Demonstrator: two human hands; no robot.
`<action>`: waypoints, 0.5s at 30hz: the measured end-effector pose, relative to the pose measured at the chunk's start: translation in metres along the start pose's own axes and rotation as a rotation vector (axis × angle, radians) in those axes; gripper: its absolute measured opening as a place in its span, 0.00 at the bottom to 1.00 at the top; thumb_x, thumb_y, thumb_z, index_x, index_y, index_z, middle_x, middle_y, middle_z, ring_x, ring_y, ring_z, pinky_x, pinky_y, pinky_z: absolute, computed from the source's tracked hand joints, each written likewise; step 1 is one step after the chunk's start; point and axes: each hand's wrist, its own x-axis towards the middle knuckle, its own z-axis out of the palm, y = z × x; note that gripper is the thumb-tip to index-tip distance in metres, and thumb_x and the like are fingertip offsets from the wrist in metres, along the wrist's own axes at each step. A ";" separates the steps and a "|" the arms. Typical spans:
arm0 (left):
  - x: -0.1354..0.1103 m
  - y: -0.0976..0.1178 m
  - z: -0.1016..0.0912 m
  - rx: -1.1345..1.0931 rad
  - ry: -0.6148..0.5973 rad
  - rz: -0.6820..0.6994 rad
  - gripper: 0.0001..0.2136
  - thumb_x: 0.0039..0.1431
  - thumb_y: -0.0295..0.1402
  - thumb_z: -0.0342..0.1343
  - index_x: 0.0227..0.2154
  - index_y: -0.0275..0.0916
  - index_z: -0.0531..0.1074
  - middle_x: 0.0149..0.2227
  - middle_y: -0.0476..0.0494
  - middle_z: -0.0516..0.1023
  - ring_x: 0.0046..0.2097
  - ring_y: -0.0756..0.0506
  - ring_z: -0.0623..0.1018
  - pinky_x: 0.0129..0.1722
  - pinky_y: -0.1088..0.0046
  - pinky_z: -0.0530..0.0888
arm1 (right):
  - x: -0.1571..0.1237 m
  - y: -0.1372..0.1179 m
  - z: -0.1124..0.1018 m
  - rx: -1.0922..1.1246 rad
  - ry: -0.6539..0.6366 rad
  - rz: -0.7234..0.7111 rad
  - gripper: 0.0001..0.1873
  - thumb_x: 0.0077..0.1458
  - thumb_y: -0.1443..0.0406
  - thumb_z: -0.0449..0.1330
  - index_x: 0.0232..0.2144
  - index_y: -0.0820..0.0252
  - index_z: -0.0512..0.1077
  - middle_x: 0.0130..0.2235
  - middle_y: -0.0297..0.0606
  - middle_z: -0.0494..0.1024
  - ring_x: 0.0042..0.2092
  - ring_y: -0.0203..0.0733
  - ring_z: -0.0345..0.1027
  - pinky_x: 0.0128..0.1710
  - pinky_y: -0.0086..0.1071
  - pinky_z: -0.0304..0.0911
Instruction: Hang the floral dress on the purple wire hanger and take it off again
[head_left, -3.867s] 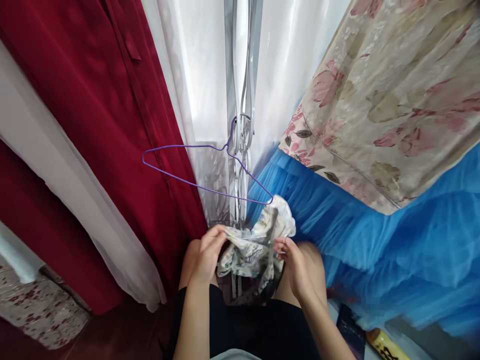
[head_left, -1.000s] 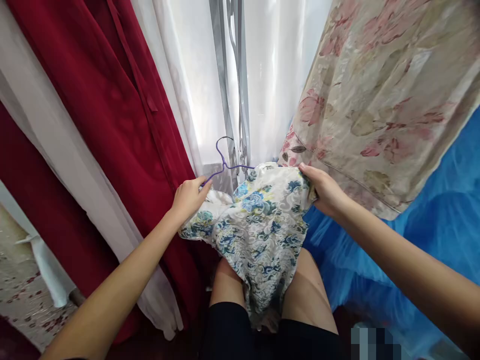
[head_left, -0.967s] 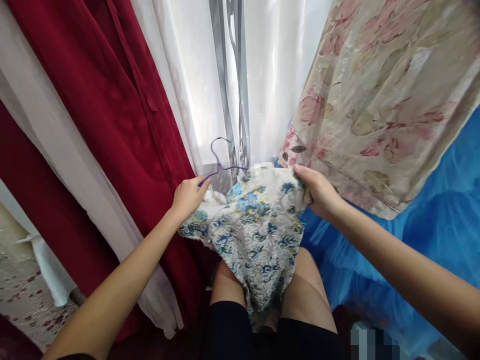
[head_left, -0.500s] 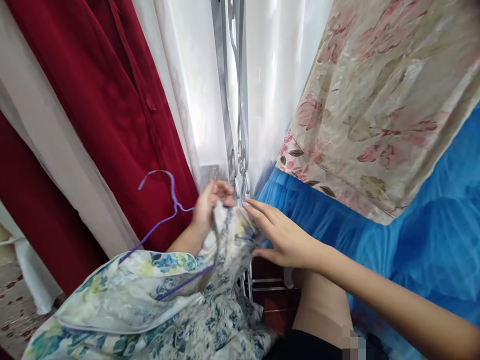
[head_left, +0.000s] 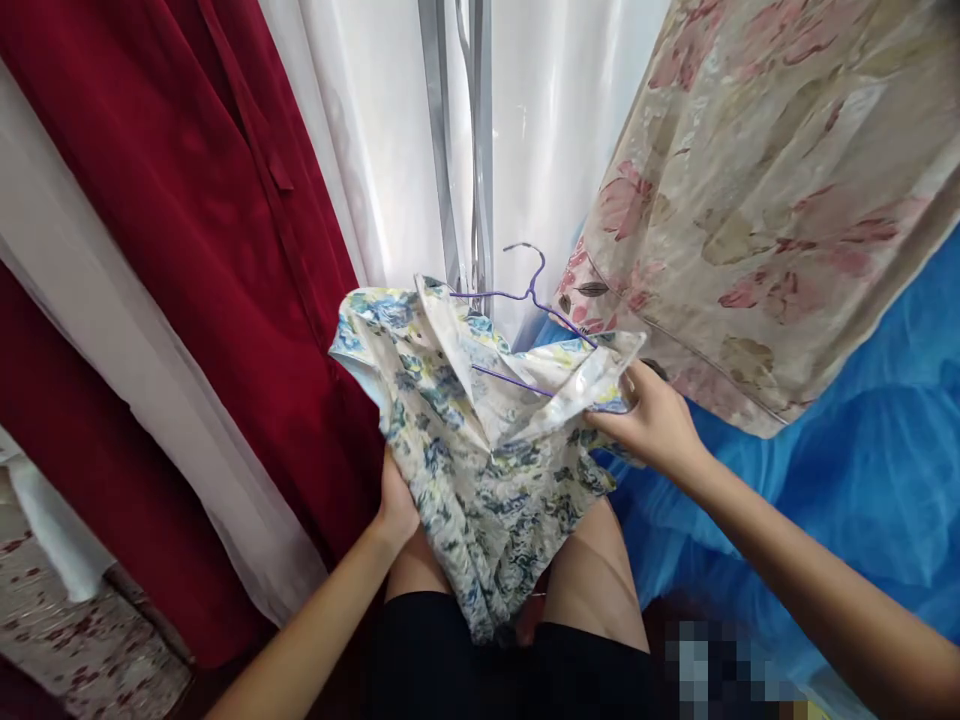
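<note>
A floral blouse [head_left: 450,430] in white, blue and yellow hangs in front of me on a thin purple hanger [head_left: 533,288]. The hanger's hook points up, and its bottom bar shows inside the V-shaped neckline. My right hand [head_left: 649,415] grips the blouse's shoulder on the right, thumb below and fingers partly behind the cloth. Lower on the left side, my left hand [head_left: 397,497] is closed on the blouse's edge, its fingers hidden behind the fabric.
A grey metal rack post [head_left: 439,130] rises behind the blouse against white cloth [head_left: 382,130]. Dark red fabric [head_left: 247,260] hangs at left. A beige floral garment [head_left: 742,230] hangs at right over blue tulle [head_left: 862,470]. My legs [head_left: 600,580] are below.
The blouse and hanger have swung from the lower left to the centre and now face me upright. My hands have moved apart to opposite sides of the blouse.
</note>
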 end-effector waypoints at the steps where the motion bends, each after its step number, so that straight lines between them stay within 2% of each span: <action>1: -0.016 -0.012 -0.003 -0.074 0.044 -0.046 0.38 0.70 0.57 0.26 0.52 0.37 0.77 0.45 0.37 0.84 0.51 0.38 0.82 0.54 0.56 0.77 | 0.008 -0.007 -0.004 -0.021 -0.026 -0.009 0.35 0.45 0.59 0.67 0.57 0.58 0.70 0.52 0.48 0.80 0.49 0.63 0.76 0.46 0.48 0.71; 2: -0.031 -0.022 -0.005 -0.133 0.086 -0.098 0.37 0.69 0.59 0.30 0.53 0.37 0.77 0.46 0.37 0.84 0.55 0.37 0.80 0.57 0.55 0.75 | 0.014 -0.013 -0.007 -0.037 -0.047 -0.033 0.37 0.44 0.59 0.67 0.58 0.58 0.70 0.53 0.48 0.80 0.50 0.63 0.76 0.46 0.47 0.71; 4: -0.059 -0.040 -0.006 -0.229 0.157 -0.223 0.34 0.62 0.61 0.48 0.55 0.36 0.75 0.53 0.35 0.81 0.60 0.34 0.76 0.64 0.56 0.69 | 0.020 -0.023 -0.012 -0.054 -0.065 -0.104 0.39 0.43 0.60 0.67 0.60 0.58 0.69 0.56 0.48 0.78 0.53 0.65 0.75 0.47 0.47 0.71; 6: -0.080 -0.050 -0.001 -0.261 0.190 -0.324 0.32 0.56 0.54 0.63 0.57 0.37 0.73 0.58 0.34 0.77 0.65 0.33 0.71 0.68 0.56 0.63 | 0.018 -0.025 -0.016 -0.033 -0.066 -0.181 0.39 0.43 0.61 0.66 0.59 0.58 0.69 0.56 0.48 0.78 0.53 0.64 0.75 0.47 0.46 0.71; 9: -0.105 -0.054 0.014 -0.231 0.226 -0.369 0.29 0.54 0.46 0.67 0.57 0.38 0.72 0.61 0.35 0.74 0.69 0.34 0.65 0.70 0.56 0.58 | 0.010 -0.018 -0.022 0.043 -0.132 -0.292 0.38 0.43 0.64 0.65 0.59 0.58 0.68 0.53 0.47 0.79 0.49 0.59 0.77 0.45 0.42 0.71; 12: -0.131 -0.050 0.029 -0.267 0.245 -0.417 0.28 0.54 0.44 0.67 0.56 0.38 0.73 0.61 0.35 0.74 0.67 0.34 0.68 0.68 0.56 0.63 | -0.001 -0.010 -0.025 0.024 -0.194 -0.331 0.41 0.44 0.66 0.62 0.63 0.56 0.65 0.53 0.47 0.77 0.51 0.59 0.75 0.47 0.44 0.71; 14: -0.147 -0.047 0.034 -0.307 0.230 -0.481 0.28 0.55 0.45 0.67 0.55 0.37 0.73 0.59 0.34 0.76 0.65 0.33 0.71 0.65 0.56 0.68 | -0.014 -0.007 -0.023 0.019 -0.112 -0.285 0.41 0.45 0.66 0.60 0.64 0.55 0.63 0.56 0.48 0.73 0.57 0.63 0.69 0.54 0.51 0.67; 15: -0.154 -0.045 0.034 -0.316 0.219 -0.512 0.27 0.55 0.45 0.66 0.55 0.37 0.74 0.58 0.33 0.77 0.63 0.33 0.73 0.64 0.56 0.70 | -0.024 -0.006 -0.020 0.039 -0.004 -0.216 0.40 0.47 0.66 0.58 0.64 0.54 0.62 0.59 0.50 0.70 0.60 0.64 0.66 0.56 0.54 0.64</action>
